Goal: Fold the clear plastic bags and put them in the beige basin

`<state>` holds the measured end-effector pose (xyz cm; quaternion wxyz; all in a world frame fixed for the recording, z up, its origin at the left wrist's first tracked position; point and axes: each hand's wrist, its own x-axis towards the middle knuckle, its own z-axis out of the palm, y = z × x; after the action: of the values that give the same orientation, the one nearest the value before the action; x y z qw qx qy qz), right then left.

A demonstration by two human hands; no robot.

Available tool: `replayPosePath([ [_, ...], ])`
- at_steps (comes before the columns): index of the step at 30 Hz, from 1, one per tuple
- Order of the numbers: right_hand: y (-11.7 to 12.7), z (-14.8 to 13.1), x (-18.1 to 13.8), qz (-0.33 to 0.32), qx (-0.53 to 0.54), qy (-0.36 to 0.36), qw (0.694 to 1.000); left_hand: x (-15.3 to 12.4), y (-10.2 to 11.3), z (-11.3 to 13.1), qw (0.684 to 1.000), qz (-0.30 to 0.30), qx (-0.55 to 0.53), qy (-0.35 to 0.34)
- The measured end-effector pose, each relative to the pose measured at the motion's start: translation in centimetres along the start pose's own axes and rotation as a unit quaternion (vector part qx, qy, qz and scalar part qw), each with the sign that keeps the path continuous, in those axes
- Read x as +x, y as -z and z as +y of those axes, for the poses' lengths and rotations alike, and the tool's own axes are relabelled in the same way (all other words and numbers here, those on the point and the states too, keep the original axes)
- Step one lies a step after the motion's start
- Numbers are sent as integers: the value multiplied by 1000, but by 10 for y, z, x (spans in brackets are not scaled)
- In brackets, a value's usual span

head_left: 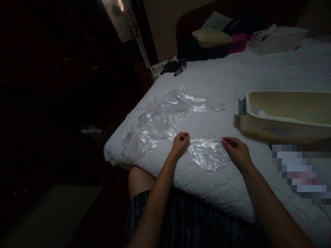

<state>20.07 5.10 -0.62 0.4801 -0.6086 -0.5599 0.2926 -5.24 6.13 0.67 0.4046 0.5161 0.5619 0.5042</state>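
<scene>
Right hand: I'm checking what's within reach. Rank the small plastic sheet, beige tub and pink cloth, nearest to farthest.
1. Small plastic sheet: touching the right hand, on its left.
2. Beige tub: beyond it, to the right.
3. Pink cloth: far end of the bed.

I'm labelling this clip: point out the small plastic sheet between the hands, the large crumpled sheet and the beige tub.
small plastic sheet (208, 156), head view, its crinkled middle.
large crumpled sheet (165, 117), head view, its middle.
beige tub (271, 128), head view, its near outer wall.

Count: 2 hands – left hand (181, 142), right hand (236, 150). 2 clear plastic sheets – small sheet (208, 156), large sheet (162, 117). 1 beige tub (284, 129). 1 bed (232, 79).
</scene>
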Motion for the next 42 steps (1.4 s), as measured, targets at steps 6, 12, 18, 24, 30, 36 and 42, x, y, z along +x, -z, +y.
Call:
replayPosePath([
  [6, 12, -14, -1, -18, 78, -89, 993, -11, 14, 17, 998, 20, 37, 56],
  [12, 32, -20, -4, -27, 122, -155, 980, -14, 31, 22, 975, -117, 103, 160],
  [18, 45, -18, -9, -164, 52, -259, 950, -10, 27, 22, 955, -170, 14, 243],
  [24, 37, -5, -10, -244, 76, -244, 935, -3, 24, 17, 939, -204, -36, 275],
  [30, 32, -4, -18, -209, 107, -205, 950, -4, 20, 9, 949, -177, -39, 259],
  [36, 26, -8, -23, -135, 41, -112, 984, -13, 15, 7, 962, -149, -25, 228],
  [42, 26, -7, -25, -113, 11, -90, 989, -20, 9, -1, 973, -125, -90, 173],
])
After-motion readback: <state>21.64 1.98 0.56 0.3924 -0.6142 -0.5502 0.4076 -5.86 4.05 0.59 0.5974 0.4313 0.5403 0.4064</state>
